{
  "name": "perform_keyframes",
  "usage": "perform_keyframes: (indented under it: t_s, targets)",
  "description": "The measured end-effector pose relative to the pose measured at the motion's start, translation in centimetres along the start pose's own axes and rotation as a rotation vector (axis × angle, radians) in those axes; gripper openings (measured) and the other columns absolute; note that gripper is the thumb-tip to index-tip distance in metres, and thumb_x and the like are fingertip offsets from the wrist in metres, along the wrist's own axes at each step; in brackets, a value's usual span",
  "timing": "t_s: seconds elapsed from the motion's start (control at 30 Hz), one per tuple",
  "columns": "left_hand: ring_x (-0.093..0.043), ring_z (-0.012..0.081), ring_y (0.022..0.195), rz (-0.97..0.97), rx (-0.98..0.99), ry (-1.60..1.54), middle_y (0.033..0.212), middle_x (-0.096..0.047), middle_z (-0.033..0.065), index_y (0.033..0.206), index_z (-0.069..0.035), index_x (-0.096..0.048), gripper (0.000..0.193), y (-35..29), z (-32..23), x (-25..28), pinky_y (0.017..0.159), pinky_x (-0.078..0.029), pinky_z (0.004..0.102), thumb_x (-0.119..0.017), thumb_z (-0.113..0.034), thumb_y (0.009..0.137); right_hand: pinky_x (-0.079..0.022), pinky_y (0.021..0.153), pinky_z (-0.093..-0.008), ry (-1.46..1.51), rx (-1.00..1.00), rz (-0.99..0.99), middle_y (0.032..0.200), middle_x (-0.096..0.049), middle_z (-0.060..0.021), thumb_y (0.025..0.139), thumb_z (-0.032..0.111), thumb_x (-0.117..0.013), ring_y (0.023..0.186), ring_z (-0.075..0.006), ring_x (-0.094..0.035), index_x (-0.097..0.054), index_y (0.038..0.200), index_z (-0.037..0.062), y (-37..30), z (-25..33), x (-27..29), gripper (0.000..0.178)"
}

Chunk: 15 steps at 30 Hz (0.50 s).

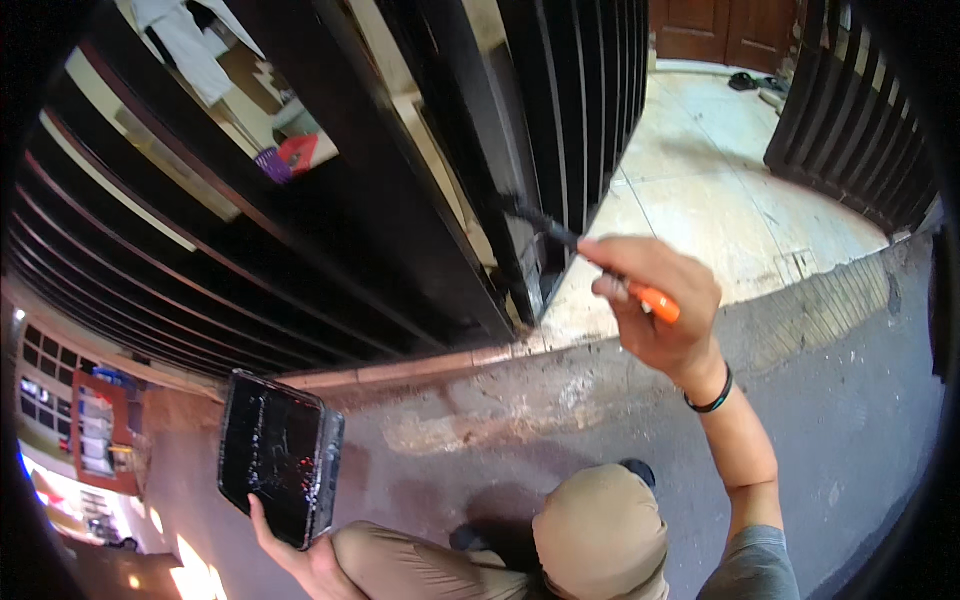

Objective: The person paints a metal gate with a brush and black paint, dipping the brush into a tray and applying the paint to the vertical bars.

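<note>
My right hand point(668, 305) is closed around a paintbrush point(562, 236) with an orange handle end and a dark front part. Its blurred dark tip meets the edge of a black gate post point(490, 150), whose face looks patchy grey and black. At the lower left, my left hand point(308, 562) grips the near end of a black paint tray point(333, 465), with one finger over the rim. Glossy black paint coats the inside of the tray, which is held tilted, apart from the gate.
Black slatted gate panels point(300, 230) fill the upper left, and another gate leaf point(850, 140) stands at the right. Pale floor tiles point(690, 190) lead to a brown door point(715, 30). Below me are grey paving point(820, 400) and my bent knees.
</note>
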<state>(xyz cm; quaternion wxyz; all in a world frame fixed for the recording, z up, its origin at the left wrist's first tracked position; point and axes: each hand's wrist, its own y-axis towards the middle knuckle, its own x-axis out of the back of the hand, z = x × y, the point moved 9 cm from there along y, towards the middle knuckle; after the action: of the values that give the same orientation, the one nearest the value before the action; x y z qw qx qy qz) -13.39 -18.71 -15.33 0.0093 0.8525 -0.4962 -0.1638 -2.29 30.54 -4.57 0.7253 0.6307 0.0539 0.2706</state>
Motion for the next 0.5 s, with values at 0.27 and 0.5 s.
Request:
perform_keyframes:
  t_s: [0.27, 0.5]
  targets:
    - [-0.069, 0.0318, 0.116, 0.058, 0.457, -0.41, 0.132, -0.07, 0.0112, 0.137, -0.008, -0.065, 0.051, 1.6, 4.2, -0.9, 0.099, -0.059, 0.0512, -0.077, -0.034, 0.094, -0.055, 0.06, -0.022, 0.35, 0.084, -0.363, 0.104, -0.078, -0.0112, 0.107, 0.012, -0.066, 0.07, -0.0111, -0.071, -0.074, 0.118, -0.0027, 13.0, -0.5, 4.5, 0.02]
    - [-0.068, 0.0315, 0.118, 0.105, 0.415, -0.418, 0.135, -0.069, 0.009, 0.138, -0.011, -0.064, 0.054, 1.2, 2.2, -0.3, 0.099, -0.057, 0.0534, -0.078, -0.035, 0.092, -0.064, 0.075, -0.036, -0.011, 0.107, -0.031, 0.104, -0.078, -0.0148, 0.083, 0.004, -0.084, 0.091, -0.0318, -0.078, -0.075, 0.123, 0.0041, 2.1, 1.8, 1.2, 0.041]
